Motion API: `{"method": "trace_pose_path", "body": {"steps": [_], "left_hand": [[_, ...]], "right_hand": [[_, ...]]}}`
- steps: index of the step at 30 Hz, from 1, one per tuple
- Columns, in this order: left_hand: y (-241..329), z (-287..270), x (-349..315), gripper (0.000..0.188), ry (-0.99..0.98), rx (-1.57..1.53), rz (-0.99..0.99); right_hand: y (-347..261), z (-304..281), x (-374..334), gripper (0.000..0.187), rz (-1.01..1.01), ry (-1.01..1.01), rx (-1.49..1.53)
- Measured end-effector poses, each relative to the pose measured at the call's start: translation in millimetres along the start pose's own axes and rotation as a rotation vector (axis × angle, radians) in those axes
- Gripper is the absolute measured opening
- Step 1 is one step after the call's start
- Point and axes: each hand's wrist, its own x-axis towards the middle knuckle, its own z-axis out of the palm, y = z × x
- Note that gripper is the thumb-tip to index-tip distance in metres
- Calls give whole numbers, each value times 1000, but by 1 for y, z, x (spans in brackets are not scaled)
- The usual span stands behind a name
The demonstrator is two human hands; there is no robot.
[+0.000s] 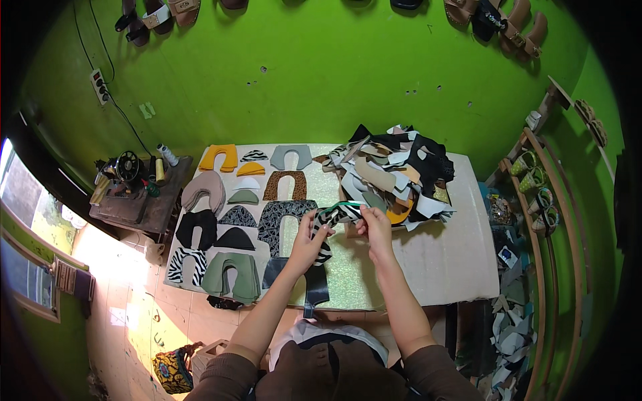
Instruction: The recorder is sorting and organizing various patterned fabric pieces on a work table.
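Over the middle of the table [468, 260], a curved zebra-print cut piece [338, 214] with a green edge is stretched between my two hands. My left hand [311, 239] is closed on its left part, and some of it hangs down past my fingers. The right end is pinched in the fingertips of my right hand [376, 230]. Just left of my hands lies a grey-and-black patterned U-shaped piece [267, 230]. A dark grey piece [318, 284] lies near the front edge, partly covered by my left forearm. Behind my right hand rises a heap of offcuts [381, 177].
U-shaped and half-round pieces cover the table's left side, among them yellow [214, 159], leopard-print [285, 186] and green ones [227, 281]. A sewing machine [127, 170] stands far left. A wooden shoe rack [562, 247] leans right, with scraps [511, 334] below. Sandals [157, 17] hang above.
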Motion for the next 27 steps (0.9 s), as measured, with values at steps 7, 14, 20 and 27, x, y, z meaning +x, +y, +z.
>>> {"method": "trace_pose_path", "body": {"steps": [7,14,20,27], "left_hand": [[1,13,-11,22,61,-41,-75],[-3,18,-28,26,-39,212,-92],[5,28,-41,29,-181,444,-81],[-6,29,-76,26,-60,158,-167]], "right_hand": [[10,-33,-7,31,-193,-20,-651],[-6,-46,-30,30,-741,17,-1180],[-4,-60,-35,18,-679,-517,-1013],[11,-83,-49,17,-124,-616,-736]]}}
